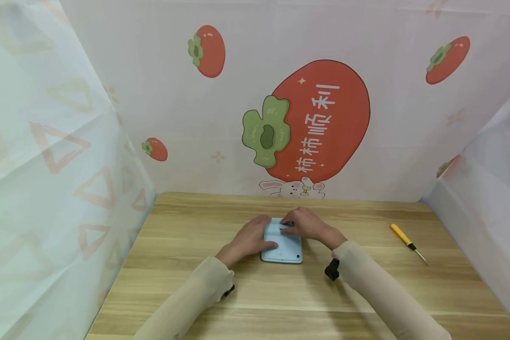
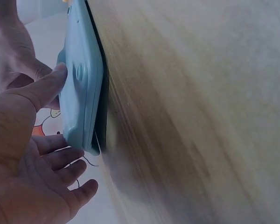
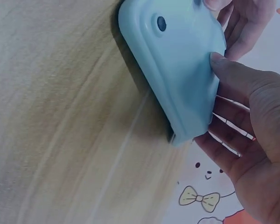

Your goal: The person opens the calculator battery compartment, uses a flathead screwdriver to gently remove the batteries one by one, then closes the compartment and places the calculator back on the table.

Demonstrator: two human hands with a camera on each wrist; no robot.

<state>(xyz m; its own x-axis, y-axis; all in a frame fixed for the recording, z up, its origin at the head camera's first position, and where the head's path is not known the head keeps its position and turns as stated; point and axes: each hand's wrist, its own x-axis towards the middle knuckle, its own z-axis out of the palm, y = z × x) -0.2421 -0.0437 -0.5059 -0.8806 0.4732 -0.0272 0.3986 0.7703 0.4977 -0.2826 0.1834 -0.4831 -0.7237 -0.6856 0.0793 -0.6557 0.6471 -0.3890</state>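
The light-blue device point(image 1: 286, 248) lies between the left hand point(image 1: 250, 236), gripping its left side, and the right hand point(image 1: 305, 224), gripping its far-right corner.

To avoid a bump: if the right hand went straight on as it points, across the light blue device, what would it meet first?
From the head view, the right hand would probably meet the left hand first, at the opposite edge of the light blue device; their heights are unclear.
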